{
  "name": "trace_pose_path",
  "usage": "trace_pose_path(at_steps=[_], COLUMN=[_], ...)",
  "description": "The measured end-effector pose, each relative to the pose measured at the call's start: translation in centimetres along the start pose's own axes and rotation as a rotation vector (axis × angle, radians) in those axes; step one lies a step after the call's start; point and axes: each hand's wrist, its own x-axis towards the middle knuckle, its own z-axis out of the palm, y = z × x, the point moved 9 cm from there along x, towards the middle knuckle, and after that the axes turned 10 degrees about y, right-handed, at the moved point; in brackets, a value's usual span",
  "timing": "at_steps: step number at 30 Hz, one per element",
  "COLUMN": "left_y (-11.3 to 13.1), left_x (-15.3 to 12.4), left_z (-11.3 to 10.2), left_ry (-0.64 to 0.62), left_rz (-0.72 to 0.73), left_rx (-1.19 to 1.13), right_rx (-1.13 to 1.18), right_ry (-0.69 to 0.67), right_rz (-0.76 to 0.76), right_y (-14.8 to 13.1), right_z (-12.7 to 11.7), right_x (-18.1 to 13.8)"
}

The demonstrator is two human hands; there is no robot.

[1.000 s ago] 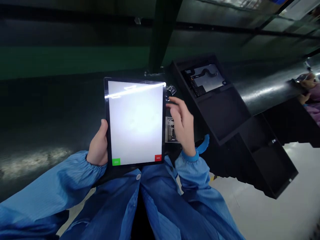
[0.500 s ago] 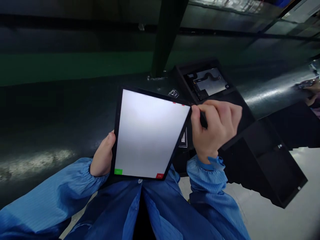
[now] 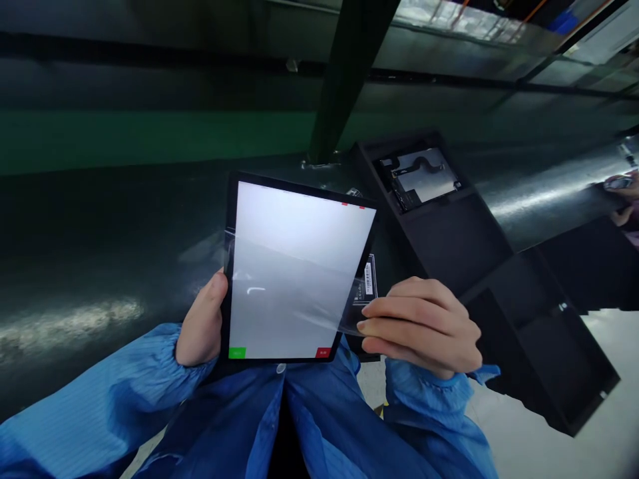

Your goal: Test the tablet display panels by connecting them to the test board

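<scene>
A tablet-like display (image 3: 304,233) with a lit white screen is tilted up in front of my body. Green and red boxes mark its lower corners. My left hand (image 3: 202,322) is closed around its left edge, thumb at the front and the other fingers hidden behind. A clear thin film (image 3: 324,309) lies partly lifted across the lower part of the screen. My right hand (image 3: 424,326) pinches the film's corner, just off the display's lower right side. Behind that side lies a black piece with a white barcode label (image 3: 369,279).
A black compartment tray (image 3: 449,233) stands to the right, with a display panel (image 3: 424,174) and its flex cable in the far compartment. A dark post (image 3: 339,86) rises from the green-black bench (image 3: 100,219). Part of another person (image 3: 624,199) shows at the far right.
My right hand has moved from the display's upper right corner down toward me, pulling the clear film down across the screen. My left hand keeps its hold on the display.
</scene>
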Motion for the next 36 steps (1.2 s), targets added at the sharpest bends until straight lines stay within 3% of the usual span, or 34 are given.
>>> trace_pose_path(at_steps=[4,10,17,21,26,33,36], left_y=[0.1,-0.4,-1.3,-1.3,-1.6,-1.5,-1.7], left_x=[0.4,0.7,0.1,-0.1,-0.4,-0.7,-1.1], left_z=[-1.2,0.0,2.0,2.3,2.4,1.2,1.3], left_ry=[0.159,0.076,-0.136,-0.156,-0.123,0.154,0.162], left_rz=[-0.013,-0.07,-0.057,-0.093,-0.291,-0.584,-0.701], left_rx=[-0.006,0.052,0.114,0.109,-0.013,-0.009,0.021], right_rx=[0.035,0.128,0.096,0.09,0.193,0.427,0.478], right_ry=[0.013,0.123,0.082,0.133,-0.069,-0.058,-0.064], right_rz=[0.017,0.178,0.447,0.559,0.45,0.561,0.573], right_y=[0.9,3.1,6.9,10.0,11.9,14.8,15.2], right_z=[-0.3,-1.1,6.5,6.5,6.7,10.1,11.3], right_x=[-0.8,0.3,4.5,3.4,0.5,-0.7,-0.8])
